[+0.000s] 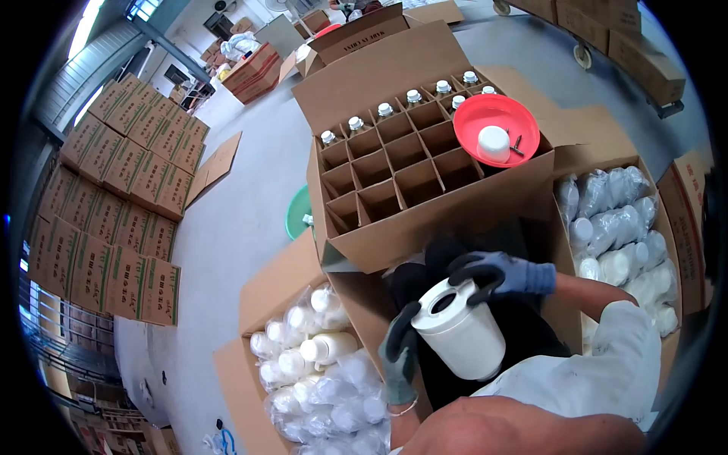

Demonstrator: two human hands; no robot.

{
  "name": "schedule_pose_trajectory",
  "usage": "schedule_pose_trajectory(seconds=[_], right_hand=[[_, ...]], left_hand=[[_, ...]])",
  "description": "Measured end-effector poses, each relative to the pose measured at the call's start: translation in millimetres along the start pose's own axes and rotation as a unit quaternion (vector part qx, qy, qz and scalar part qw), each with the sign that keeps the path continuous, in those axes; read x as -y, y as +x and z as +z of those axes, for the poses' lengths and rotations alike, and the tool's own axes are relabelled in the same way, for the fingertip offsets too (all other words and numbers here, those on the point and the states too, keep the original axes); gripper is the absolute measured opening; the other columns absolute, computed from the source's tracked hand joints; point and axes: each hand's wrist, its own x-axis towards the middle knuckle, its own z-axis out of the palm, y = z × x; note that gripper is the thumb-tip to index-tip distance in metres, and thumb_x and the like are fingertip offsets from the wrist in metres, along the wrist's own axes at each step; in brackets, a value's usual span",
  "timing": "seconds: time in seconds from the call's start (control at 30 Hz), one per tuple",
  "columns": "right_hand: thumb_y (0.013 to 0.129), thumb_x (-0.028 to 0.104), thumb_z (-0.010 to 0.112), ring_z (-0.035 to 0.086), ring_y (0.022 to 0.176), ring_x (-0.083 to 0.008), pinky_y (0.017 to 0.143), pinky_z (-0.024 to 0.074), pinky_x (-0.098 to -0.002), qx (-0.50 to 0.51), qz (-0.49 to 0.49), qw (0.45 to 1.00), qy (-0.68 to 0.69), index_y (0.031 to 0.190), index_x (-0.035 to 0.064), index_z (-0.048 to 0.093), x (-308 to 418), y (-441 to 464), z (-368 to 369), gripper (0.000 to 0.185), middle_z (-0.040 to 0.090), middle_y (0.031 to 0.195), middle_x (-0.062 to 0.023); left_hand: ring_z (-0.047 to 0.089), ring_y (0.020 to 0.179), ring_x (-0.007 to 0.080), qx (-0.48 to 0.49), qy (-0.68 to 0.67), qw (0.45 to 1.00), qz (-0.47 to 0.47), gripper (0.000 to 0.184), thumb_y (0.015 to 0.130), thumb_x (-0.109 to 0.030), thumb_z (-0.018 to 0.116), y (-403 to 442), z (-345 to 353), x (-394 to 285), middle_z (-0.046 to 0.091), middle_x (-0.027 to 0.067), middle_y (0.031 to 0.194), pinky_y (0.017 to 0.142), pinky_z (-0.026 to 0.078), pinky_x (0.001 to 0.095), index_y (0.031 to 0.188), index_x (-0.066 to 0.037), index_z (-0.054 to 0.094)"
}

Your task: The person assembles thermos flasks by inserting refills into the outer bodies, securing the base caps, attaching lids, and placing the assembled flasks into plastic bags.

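A white plastic cylindrical container (pixel 464 345) with a round dark opening at its upper end rests tilted over my lap. My left hand (pixel 400 345), in a dark-fingered grey glove, grips its left side near the rim. On the rim's far right side, my right hand (pixel 497 274) holds it with gloved fingers curled at the edge. Ahead of both hands stands a divided carton (pixel 440 220); several clear bottles with white caps (pixel 385 110) fill its rear cells. A red bowl (pixel 470 121) sits on its right corner, holding a white cap (pixel 494 142) and small dark pieces.
An open carton (pixel 227 356) at left holds several plastic-wrapped white jugs (pixel 327 347). Another carton (pixel 565 163) at right holds more wrapped white containers (pixel 622 262). A green basin (pixel 298 212) is on the floor. Stacked cartons (pixel 114 205) stand far left, a loaded trolley (pixel 607 38) at upper right.
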Motion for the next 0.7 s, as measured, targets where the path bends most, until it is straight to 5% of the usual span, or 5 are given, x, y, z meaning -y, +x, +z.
schedule_pose_trajectory(seconds=[0.2, 0.3, 0.33, 0.53, 0.7], right_hand=[[0.086, 0.032, 0.071, 0.051, 0.118, -0.0347, 0.111, 0.0289, -0.0466, -0.051, -0.099, 0.993, -0.045, 0.129, 0.0050, 0.054, 1, 34, 17, 0.054, 0.055, 0.124, -0.0168], [0.089, 0.035, 0.065, 0.056, 0.109, -0.0295, 0.096, 0.0446, -0.0399, -0.169, -0.096, 0.964, -0.181, 0.119, 0.0062, 0.059, -28, 84, 14, 0.042, 0.060, 0.117, -0.0153], [0.092, 0.037, 0.060, 0.058, 0.107, -0.0315, 0.093, 0.0466, -0.0401, -0.141, 0.087, 0.986, 0.014, 0.121, 0.0068, 0.059, -31, 107, 6, 0.042, 0.060, 0.116, -0.0152], [0.079, 0.032, 0.075, 0.042, 0.128, -0.0428, 0.105, 0.0398, -0.0463, -0.164, -0.177, 0.933, -0.266, 0.141, 0.0140, 0.043, -27, 118, 6, 0.071, 0.038, 0.140, -0.0214], [0.079, 0.008, 0.071, 0.050, 0.120, -0.0339, 0.099, 0.0451, -0.0406, -0.186, -0.134, 0.966, -0.121, 0.126, 0.0116, 0.058, -40, 124, 1, 0.049, 0.049, 0.132, -0.0194]], left_hand=[[0.053, 0.121, 0.0241, 0.026, -0.109, 0.992, -0.062, 0.050, 0.099, -0.034, 0.052, 26, 2, -17, 0.059, 0.0177, 0.125, 0.098, 0.045, 0.0362, 0.131, 0.004, 0.053], [0.054, 0.120, 0.0235, 0.018, -0.178, 0.982, -0.062, 0.052, 0.099, -0.037, 0.053, 66, 8, -27, 0.060, 0.0171, 0.124, 0.095, 0.047, 0.0356, 0.131, 0.004, 0.054], [0.054, 0.120, 0.0234, 0.009, -0.175, 0.982, -0.076, 0.052, 0.099, -0.038, 0.053, 79, 7, -25, 0.060, 0.0169, 0.124, 0.094, 0.048, 0.0354, 0.131, 0.004, 0.054], [0.058, 0.111, 0.0211, -0.095, -0.398, 0.897, -0.166, 0.055, 0.099, -0.045, 0.050, 116, 6, -23, 0.059, 0.0116, 0.124, 0.095, 0.048, 0.0355, 0.129, 0.002, 0.052], [0.057, 0.108, 0.0197, -0.118, -0.147, 0.981, -0.049, 0.054, 0.100, -0.044, 0.048, 118, 25, 18, 0.059, 0.0092, 0.124, 0.096, 0.046, 0.0374, 0.134, -0.001, 0.049]])
